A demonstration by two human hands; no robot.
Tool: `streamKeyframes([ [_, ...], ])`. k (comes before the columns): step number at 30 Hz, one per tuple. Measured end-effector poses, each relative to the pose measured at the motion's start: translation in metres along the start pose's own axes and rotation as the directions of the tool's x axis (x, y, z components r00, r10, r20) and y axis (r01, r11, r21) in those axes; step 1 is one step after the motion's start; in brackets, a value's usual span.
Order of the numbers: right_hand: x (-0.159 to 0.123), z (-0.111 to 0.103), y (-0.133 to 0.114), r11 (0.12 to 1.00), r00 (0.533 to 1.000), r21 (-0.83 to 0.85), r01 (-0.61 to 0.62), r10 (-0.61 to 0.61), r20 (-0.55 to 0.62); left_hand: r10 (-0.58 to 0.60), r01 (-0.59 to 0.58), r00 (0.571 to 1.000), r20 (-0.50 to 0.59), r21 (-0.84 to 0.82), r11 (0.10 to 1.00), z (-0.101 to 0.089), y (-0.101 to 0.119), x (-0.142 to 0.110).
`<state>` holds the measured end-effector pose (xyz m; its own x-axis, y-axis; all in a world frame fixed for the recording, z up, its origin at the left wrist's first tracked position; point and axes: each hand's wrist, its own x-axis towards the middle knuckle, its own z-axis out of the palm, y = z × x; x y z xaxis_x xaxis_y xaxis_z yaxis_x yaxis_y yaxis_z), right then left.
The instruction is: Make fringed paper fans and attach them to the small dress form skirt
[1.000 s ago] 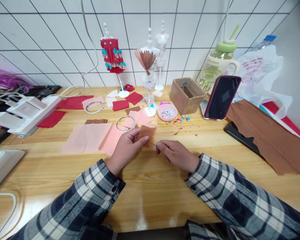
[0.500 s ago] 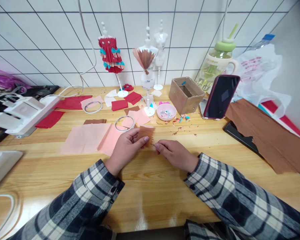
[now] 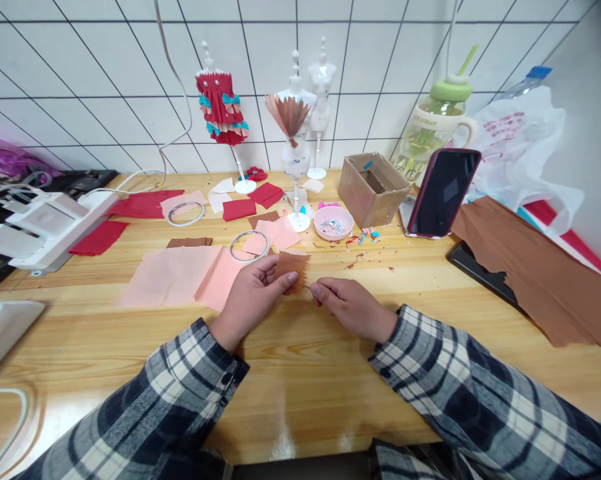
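Observation:
My left hand (image 3: 257, 287) pinches a small brown piece of pleated paper (image 3: 293, 268) between thumb and fingers, its right edge jagged. Close by on the right, my right hand (image 3: 347, 303) is closed on a thin strip at the paper's lower right edge; whether the strip is still joined to the paper I cannot tell. Beyond the hands stands a white mini dress form (image 3: 296, 163) with a pleated brown and pink paper fan (image 3: 289, 117) on its front. Pink paper sheets (image 3: 175, 273) and a roll of tape (image 3: 249, 247) lie left of the left hand.
Behind are a dress form in a red paper dress (image 3: 217, 110), a pink bowl of beads (image 3: 333, 223), a cardboard box (image 3: 373, 193) and paper scraps. A phone (image 3: 444, 193), a green-lidded jug (image 3: 430, 127) and brown paper (image 3: 540, 273) are at right; a power strip (image 3: 55, 230) sits left.
My right hand's fingertips have shifted very slightly on the strip. Otherwise hands and objects stay where they were.

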<state>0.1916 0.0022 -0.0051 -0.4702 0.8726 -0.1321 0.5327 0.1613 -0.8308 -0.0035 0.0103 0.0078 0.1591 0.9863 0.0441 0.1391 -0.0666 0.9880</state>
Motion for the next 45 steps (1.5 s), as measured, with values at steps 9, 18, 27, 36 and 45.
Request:
streamKeyframes([
  [9,-0.0017,0.0004,-0.0007,0.999,1.000,0.036,-0.012,0.013,-0.008,-0.030,0.030,0.998,-0.048,-0.002,1.000,0.0005,-0.0006,0.0002],
  [18,-0.0008,-0.0003,-0.0008,1.000,1.000,0.024,0.005,-0.005,0.009,-0.008,0.009,1.000,-0.009,0.045,0.999,0.0017,0.0013,0.0003],
  [27,-0.0008,-0.0002,-0.0005,0.999,1.000,0.035,0.014,-0.015,0.024,-0.010,0.011,1.000,-0.016,0.056,0.998,0.0003,0.0014,-0.0001],
  [36,-0.0025,0.0010,-0.0001,0.999,1.000,0.041,0.007,-0.007,-0.006,-0.085,0.080,0.995,-0.061,-0.074,0.994,0.0030,-0.0039,-0.0005],
  [45,-0.0053,0.0051,-0.0032,0.997,1.000,0.080,-0.014,0.013,0.019,-0.111,0.096,0.986,-0.122,-0.120,0.988,0.0064,-0.0036,-0.0013],
])
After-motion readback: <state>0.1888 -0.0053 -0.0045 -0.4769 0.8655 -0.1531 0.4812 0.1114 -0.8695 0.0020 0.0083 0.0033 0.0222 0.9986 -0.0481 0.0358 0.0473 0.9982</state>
